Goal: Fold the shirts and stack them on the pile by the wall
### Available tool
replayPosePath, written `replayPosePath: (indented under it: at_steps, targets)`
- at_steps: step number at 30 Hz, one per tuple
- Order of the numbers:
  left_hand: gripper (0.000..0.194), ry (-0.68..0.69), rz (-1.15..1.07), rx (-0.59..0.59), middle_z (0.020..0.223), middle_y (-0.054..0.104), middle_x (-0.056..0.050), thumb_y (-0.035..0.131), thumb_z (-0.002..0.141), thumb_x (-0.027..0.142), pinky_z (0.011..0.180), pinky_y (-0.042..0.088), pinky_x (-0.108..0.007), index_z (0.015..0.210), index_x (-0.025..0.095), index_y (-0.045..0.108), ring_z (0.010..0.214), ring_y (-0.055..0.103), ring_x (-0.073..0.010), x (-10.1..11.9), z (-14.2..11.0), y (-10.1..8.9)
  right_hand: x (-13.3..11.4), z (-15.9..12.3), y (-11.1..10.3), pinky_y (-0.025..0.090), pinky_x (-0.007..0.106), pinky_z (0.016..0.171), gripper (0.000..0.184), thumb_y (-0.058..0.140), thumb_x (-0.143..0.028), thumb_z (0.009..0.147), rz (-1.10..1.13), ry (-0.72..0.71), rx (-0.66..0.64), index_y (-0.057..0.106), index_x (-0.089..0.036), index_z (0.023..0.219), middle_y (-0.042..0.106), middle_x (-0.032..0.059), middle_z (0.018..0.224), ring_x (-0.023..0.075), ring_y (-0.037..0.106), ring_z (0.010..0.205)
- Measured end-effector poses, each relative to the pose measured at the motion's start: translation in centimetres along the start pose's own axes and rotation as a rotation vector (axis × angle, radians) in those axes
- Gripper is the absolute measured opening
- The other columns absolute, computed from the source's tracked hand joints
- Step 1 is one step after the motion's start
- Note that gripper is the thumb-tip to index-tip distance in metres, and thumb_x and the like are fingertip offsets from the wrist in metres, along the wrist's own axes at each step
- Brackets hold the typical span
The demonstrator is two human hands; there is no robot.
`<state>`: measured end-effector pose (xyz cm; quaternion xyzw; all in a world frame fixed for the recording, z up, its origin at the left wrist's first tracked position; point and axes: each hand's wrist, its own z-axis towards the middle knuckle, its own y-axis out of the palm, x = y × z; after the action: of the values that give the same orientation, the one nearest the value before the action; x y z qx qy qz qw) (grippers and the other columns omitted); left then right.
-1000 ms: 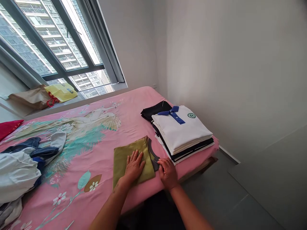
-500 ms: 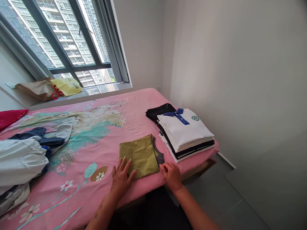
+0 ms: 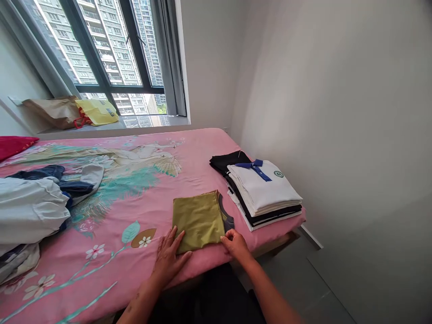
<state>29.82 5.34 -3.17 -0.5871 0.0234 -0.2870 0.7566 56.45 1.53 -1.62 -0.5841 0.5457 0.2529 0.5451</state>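
A folded olive-green T-shirt with a dark grey neckband lies near the front edge of the bed. My left hand is open, its spread fingers resting at the shirt's near left corner and on the sheet beside it. At the near right corner, my right hand has its thumb and fingers pinched on the shirt's edge, just below the neckband. Right of the shirt stands a stack of folded clothes, topped by a white polo shirt with a blue collar and a round green badge.
The bed has a pink floral sheet. A loose heap of white and dark blue clothes lies on the left, near a red cushion. A brown paper bag and a yellow bag sit on the windowsill. A wall rises at right.
My right hand has shifted slightly left and its fingertips now pinch the shirt's near right corner. The left hand stays at the left corner. The camera view has tilted a little.
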Motion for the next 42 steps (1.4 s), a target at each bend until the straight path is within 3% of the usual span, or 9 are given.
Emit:
replayPosePath:
  at_steps: [4, 8, 13, 18, 24, 28, 33, 38, 42]
  targets:
    - [0.041, -0.022, -0.086, 0.075, 0.140, 0.046, -0.007, 0.045, 0.086, 0.043, 0.110, 0.029, -0.045, 0.121, 0.024, 0.057, 0.134, 0.035, -0.0238, 1.1, 3.5, -0.7, 0.7, 0.2, 0.8, 0.030, 0.017, 0.030, 0.031, 0.057, -0.041, 0.073, 0.199, 0.094, 0.013, 0.048, -0.017, 0.091, 0.057, -0.0045, 0.067, 0.0080, 0.049, 0.035]
    - [0.037, 0.091, -0.129, -0.073, 0.132, 0.054, -0.006, 0.039, 0.090, 0.035, 0.109, 0.032, -0.040, 0.119, 0.023, 0.058, 0.130, 0.040, -0.0211, 3.2, 10.4, -0.7, 1.2, 0.3, 1.0, 0.034, 0.018, 0.032, 0.032, 0.058, -0.040, 0.072, 0.256, 0.058, 0.024, 0.054, -0.015, 0.092, 0.058, -0.0029, 0.064, 0.0081, 0.049, 0.037]
    - [0.037, 0.083, -0.060, -0.283, 0.131, 0.055, -0.007, 0.041, 0.087, 0.023, 0.104, 0.034, -0.037, 0.121, 0.024, 0.056, 0.125, 0.045, -0.0201, 6.3, 19.3, 1.9, 1.3, 0.8, 0.9, 0.036, 0.018, 0.035, 0.025, 0.058, -0.038, 0.074, 0.240, 0.071, -0.004, 0.058, -0.015, 0.083, 0.053, -0.0045, 0.056, 0.0079, 0.048, 0.037]
    - [0.034, 0.035, 0.009, -0.344, 0.118, 0.061, -0.011, 0.042, 0.085, 0.026, 0.098, 0.032, -0.046, 0.115, 0.025, 0.059, 0.116, 0.050, -0.0264, 7.5, 24.2, 4.8, 1.4, 1.5, 0.8, 0.033, 0.018, 0.035, 0.025, 0.058, -0.042, 0.075, 0.177, 0.114, -0.024, 0.060, -0.017, 0.080, 0.056, -0.0033, 0.058, 0.0082, 0.048, 0.038]
    - [0.026, -0.018, 0.008, -0.433, 0.095, 0.067, -0.006, 0.045, 0.082, 0.035, 0.091, 0.036, -0.040, 0.094, 0.023, 0.065, 0.098, 0.058, -0.0235, 6.5, 26.8, 5.4, 0.3, 1.4, -0.2, 0.032, 0.020, 0.046, 0.016, 0.054, -0.031, 0.076, 0.026, 0.020, 0.006, 0.059, -0.019, 0.067, 0.056, -0.0023, 0.058, 0.0102, 0.048, 0.050]
    - [0.031, -0.068, -0.028, -0.454, 0.091, 0.069, -0.001, 0.038, 0.085, 0.037, 0.081, 0.041, -0.031, 0.100, 0.024, 0.063, 0.086, 0.060, -0.0177, 5.9, 27.8, 5.5, -1.0, 2.0, -1.6, 0.033, 0.021, 0.050, 0.017, 0.051, -0.033, 0.079, -0.026, -0.035, 0.040, 0.059, -0.021, 0.070, 0.058, -0.0015, 0.059, 0.0123, 0.051, 0.054]
    - [0.029, -0.081, -0.046, -0.459, 0.091, 0.070, -0.001, 0.044, 0.083, 0.039, 0.079, 0.042, -0.031, 0.096, 0.025, 0.065, 0.085, 0.061, -0.0194, 6.3, 28.1, 6.3, -1.0, 2.6, -2.9, 0.030, 0.023, 0.050, 0.017, 0.051, -0.032, 0.080, -0.177, 0.013, 0.017, 0.060, -0.022, 0.069, 0.061, 0.0000, 0.059, 0.0140, 0.054, 0.053]
    - [0.032, -0.098, -0.055, -0.349, 0.107, 0.066, -0.006, 0.043, 0.085, 0.037, 0.087, 0.041, -0.034, 0.106, 0.023, 0.062, 0.100, 0.058, -0.0218, 6.6, 27.3, 6.0, 0.3, 2.3, -3.0, 0.033, 0.023, 0.051, 0.016, 0.050, -0.033, 0.082, -0.128, 0.019, 0.029, 0.062, -0.023, 0.078, 0.064, 0.0001, 0.064, 0.0143, 0.058, 0.055]
    - [0.032, -0.047, -0.062, -0.248, 0.121, 0.059, -0.007, 0.043, 0.086, 0.029, 0.099, 0.035, -0.035, 0.112, 0.022, 0.060, 0.114, 0.050, -0.0217, 6.3, 24.0, 4.2, 1.0, 2.0, -3.2, 0.034, 0.022, 0.048, 0.022, 0.043, -0.036, 0.084, -0.052, 0.033, 0.022, 0.060, -0.022, 0.080, 0.062, -0.0013, 0.057, 0.0128, 0.055, 0.049]
